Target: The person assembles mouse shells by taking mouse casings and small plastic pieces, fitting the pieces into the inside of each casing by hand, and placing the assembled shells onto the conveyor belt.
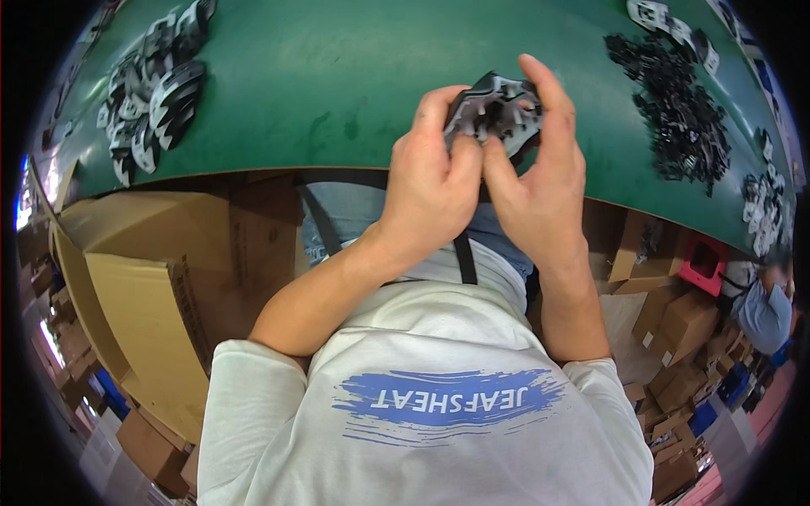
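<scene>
A hollow black-and-grey molded plastic shell (496, 111) is held up over the near edge of the green table, its ribbed inner side facing me. My left hand (434, 169) grips its left side, with the thumb pressed against the lower rim. On the other side my right hand (544, 169) closes round the shell; its thumb lies beside the left thumb and its index finger stretches up past the top corner. The fingers behind the shell are hidden. Its exact kind cannot be made out.
On the green table (337, 93), black-and-white shells (160, 93) lie heaped at far left. Small black parts (683, 110) are piled to the right, with white-and-grey parts (764, 207) beyond. An opened cardboard box (143, 295) stands below left. Another person (764, 312) is at far right.
</scene>
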Demonstrator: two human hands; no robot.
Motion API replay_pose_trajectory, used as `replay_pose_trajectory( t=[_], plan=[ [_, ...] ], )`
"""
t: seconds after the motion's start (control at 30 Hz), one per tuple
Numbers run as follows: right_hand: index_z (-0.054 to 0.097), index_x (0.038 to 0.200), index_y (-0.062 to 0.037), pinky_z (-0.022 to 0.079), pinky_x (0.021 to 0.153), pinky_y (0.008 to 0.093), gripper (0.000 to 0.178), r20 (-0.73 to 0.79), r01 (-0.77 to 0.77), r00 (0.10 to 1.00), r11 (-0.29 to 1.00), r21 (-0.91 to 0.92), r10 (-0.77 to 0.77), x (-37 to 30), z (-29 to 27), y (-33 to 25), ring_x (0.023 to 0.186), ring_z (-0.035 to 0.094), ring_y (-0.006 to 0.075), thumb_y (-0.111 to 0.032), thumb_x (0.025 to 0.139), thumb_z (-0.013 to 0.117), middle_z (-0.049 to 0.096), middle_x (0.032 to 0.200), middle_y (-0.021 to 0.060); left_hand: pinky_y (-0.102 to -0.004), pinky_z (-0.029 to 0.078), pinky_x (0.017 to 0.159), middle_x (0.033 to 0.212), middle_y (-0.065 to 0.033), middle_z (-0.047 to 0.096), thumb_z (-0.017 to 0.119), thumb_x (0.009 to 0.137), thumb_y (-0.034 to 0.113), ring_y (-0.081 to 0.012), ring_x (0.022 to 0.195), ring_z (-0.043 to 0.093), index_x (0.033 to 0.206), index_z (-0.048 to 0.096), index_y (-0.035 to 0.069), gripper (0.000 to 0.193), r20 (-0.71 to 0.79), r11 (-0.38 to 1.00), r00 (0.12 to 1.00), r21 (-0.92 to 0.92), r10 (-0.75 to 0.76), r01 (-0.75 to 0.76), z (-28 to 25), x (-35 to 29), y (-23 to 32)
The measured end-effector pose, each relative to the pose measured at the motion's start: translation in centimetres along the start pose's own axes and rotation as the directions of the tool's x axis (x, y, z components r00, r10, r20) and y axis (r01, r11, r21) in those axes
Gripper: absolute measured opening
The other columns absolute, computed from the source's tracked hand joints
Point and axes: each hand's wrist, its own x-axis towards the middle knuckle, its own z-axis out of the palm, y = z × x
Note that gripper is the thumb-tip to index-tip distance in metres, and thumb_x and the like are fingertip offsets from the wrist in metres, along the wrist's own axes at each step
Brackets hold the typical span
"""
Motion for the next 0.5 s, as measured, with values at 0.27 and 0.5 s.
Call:
replay_pose_trajectory(
  t=[0.27,0.5],
  plan=[
    [0.057,0.150,-0.0036,0.058,0.094,0.0405,0.066,0.257,-0.172,0.959,0.965,0.195,0.119,1.7,-5.8,2.1,0.111,0.071,0.0331,-0.026,0.093,0.080,0.066,0.135,0.0220,-0.0327,0.058,0.092,0.135,-0.0117,0.066,0.061,0.103,0.007,-0.0195,0.116,0.068,0.153,0.047,0.002,0.052,-0.113,0.885,0.915,-0.324,-0.387,0.335,-10.8,-5.3,4.3],
    [0.073,0.127,-0.0097,0.057,0.076,0.0427,0.035,-0.205,-0.247,0.968,0.730,-0.637,0.148,7.2,-10.0,13.2,0.081,0.072,0.0302,-0.031,0.099,0.073,0.072,0.093,0.0081,-0.0415,0.050,0.112,0.151,-0.0223,0.055,0.063,0.107,0.019,-0.0330,0.137,0.058,0.158,0.040,-0.003,0.060,-0.638,0.683,0.716,0.659,0.284,0.316,-42.2,-17.4,12.2]
  ],
)
